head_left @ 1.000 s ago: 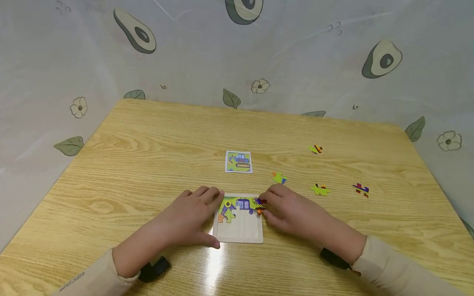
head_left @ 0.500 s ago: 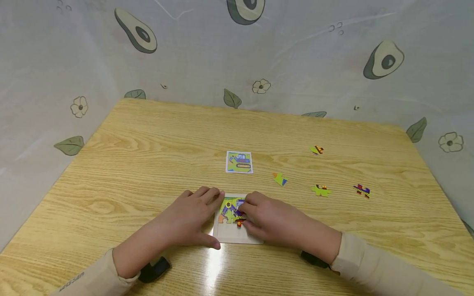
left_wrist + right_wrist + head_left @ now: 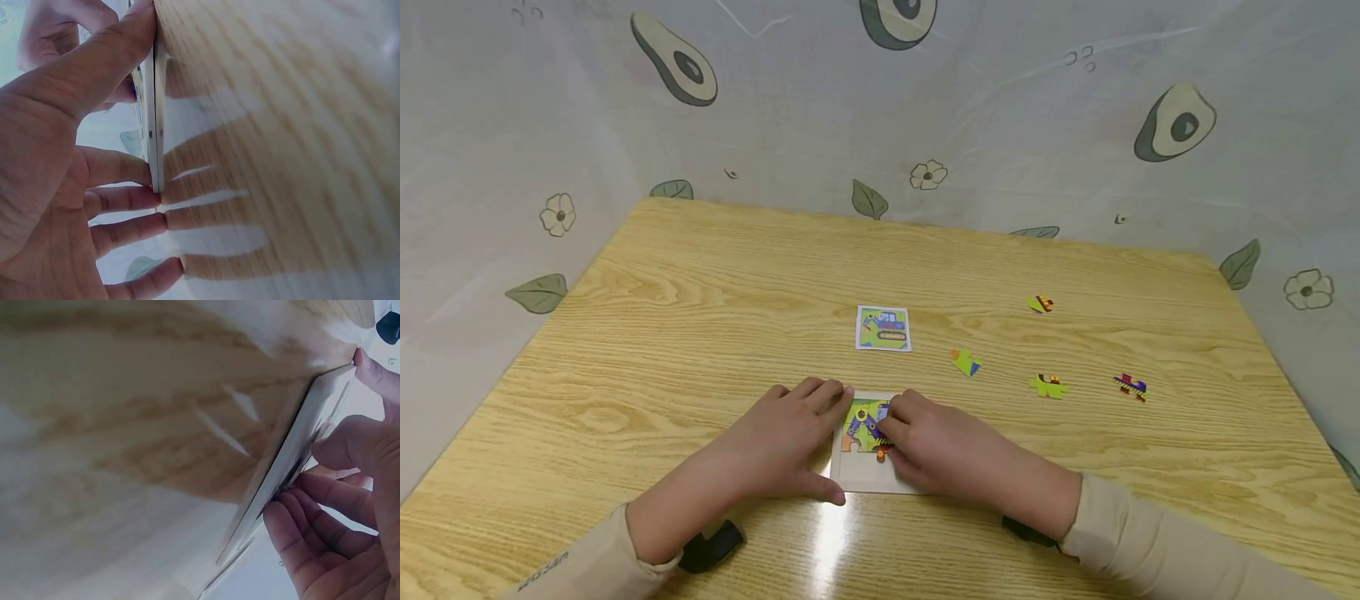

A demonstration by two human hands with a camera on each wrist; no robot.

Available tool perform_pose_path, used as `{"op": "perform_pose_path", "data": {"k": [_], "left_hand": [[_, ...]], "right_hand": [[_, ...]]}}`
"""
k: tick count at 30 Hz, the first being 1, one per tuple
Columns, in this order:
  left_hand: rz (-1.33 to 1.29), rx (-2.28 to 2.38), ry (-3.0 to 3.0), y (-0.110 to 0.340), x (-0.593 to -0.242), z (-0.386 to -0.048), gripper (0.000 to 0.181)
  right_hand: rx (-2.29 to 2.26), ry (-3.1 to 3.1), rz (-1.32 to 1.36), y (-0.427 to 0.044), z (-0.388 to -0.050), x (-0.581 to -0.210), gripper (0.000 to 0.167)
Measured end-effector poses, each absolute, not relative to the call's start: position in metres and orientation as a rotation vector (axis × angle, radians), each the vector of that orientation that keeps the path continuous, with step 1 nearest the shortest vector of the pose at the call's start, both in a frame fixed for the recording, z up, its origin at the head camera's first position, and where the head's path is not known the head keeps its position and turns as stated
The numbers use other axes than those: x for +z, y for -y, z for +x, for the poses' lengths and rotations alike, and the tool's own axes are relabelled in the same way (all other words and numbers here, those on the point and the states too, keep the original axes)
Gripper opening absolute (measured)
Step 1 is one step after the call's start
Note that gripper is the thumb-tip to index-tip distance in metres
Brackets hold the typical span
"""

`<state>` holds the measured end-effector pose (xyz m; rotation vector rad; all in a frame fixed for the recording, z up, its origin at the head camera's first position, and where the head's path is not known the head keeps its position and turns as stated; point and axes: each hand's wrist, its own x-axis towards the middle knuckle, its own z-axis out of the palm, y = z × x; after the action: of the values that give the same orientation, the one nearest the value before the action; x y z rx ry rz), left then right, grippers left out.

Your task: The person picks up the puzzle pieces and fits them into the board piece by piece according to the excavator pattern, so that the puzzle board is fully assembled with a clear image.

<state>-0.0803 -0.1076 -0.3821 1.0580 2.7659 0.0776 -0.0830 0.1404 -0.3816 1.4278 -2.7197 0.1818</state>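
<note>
Resting left hand (image 3: 790, 437) along left edge of puzzle tray (image 3: 861, 478) on the table (image 3: 715, 275), stretching fingers toward far corner and thumb out to near corner, gripping nothing. Holding right hand (image 3: 943, 440) angled in from the right over tray's right side, curling fingers and pinching striped puzzle piece (image 3: 881, 455) against thumb, just beside green-and-blue pieces (image 3: 854, 427) lying in tray. Covering most of that piece, so no telling if fully seated.

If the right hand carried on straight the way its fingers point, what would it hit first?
Past the held piece, the right hand would likely meet the fitted pieces in the tray first, then the left hand; height is hard to judge.
</note>
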Motion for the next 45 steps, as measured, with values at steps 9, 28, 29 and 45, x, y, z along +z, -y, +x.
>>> {"op": "perform_pose_path", "data": {"k": [9, 28, 29, 45], "left_hand": [[1.063, 0.070, -2.780, 0.108, -0.380, -0.080, 0.114], [1.037, 0.072, -2.763, 0.107, -0.381, -0.081, 0.115], [1.038, 0.070, -2.765, 0.106, -0.381, -0.081, 0.115], [1.047, 0.055, -2.770, 0.107, -0.382, -0.082, 0.116]], "right_hand": [[0.164, 2.768, 1.398, -0.137, -0.080, -0.380, 0.017], [0.474, 2.922, 1.422, -0.151, -0.079, -0.373, 0.026], [0.506, 2.945, 1.425, -0.156, -0.080, -0.370, 0.027], [0.387, 3.039, 0.750, -0.310, -0.108, -0.362, 0.034]]}}
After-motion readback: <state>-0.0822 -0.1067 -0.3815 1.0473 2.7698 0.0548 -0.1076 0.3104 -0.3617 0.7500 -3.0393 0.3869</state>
